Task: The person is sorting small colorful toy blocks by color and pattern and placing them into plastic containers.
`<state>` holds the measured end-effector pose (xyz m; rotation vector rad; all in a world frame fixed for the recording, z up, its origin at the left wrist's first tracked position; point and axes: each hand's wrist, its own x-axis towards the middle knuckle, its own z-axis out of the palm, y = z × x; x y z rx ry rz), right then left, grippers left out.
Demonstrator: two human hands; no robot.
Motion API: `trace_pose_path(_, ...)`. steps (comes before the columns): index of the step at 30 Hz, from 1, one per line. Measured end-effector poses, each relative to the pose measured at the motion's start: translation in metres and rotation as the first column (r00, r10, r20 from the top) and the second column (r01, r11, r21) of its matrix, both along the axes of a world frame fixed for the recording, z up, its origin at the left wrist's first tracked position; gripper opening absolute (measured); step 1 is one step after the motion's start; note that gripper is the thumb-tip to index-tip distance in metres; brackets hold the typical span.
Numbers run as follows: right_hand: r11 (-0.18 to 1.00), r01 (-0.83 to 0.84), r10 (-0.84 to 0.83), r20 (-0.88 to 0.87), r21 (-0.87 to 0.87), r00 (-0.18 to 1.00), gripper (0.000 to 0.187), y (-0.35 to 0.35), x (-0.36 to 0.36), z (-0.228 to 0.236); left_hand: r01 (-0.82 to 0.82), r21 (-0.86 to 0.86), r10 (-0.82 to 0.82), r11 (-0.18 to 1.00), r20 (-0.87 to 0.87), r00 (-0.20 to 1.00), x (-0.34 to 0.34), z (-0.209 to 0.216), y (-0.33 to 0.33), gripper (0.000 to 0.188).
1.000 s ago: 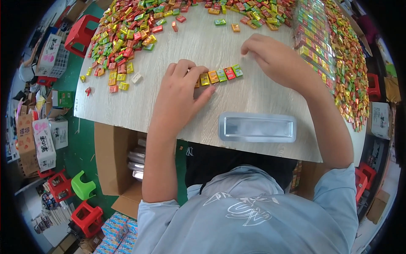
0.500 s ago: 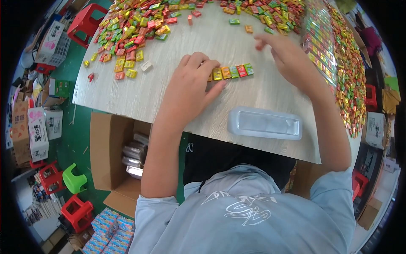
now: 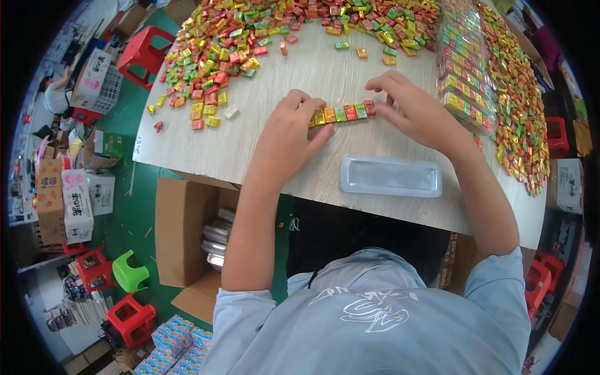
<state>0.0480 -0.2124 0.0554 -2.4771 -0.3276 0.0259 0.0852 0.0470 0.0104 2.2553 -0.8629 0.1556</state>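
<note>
Small wrapped sweets in yellow, orange, green and red form a short row (image 3: 340, 114) on the table. My left hand (image 3: 289, 128) is curled round the row's left end, thumb on the near side and fingers on the far side, hiding the pieces there. At the other end lies a red sweet (image 3: 369, 108). My right hand (image 3: 409, 112) is beside it, thumb close to the sweet and fingers apart, with nothing visible between them. A clear plastic tray (image 3: 390, 177), long and shallow, lies between my forearms near the table's front edge.
Loose sweets (image 3: 219, 56) are heaped along the far side, with more (image 3: 519, 106) at the right. Filled clear packs (image 3: 465, 81) are stacked beside my right forearm. A white piece (image 3: 232, 112) lies left of my left hand. Below the table stands an open carton (image 3: 187, 231) holding plastic trays.
My right hand has come down and nearer the row from above right. The red sweet it held now sits at the row's right end. My left hand stays at the left end.
</note>
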Motion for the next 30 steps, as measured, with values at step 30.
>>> trace_pose_path(30,0.996,-0.01,-0.011,0.225,0.092,0.974,0.032,-0.012,-0.129,0.022,0.135,0.148,-0.146,0.98,0.066,0.987,-0.093,0.057,-0.027,0.039)
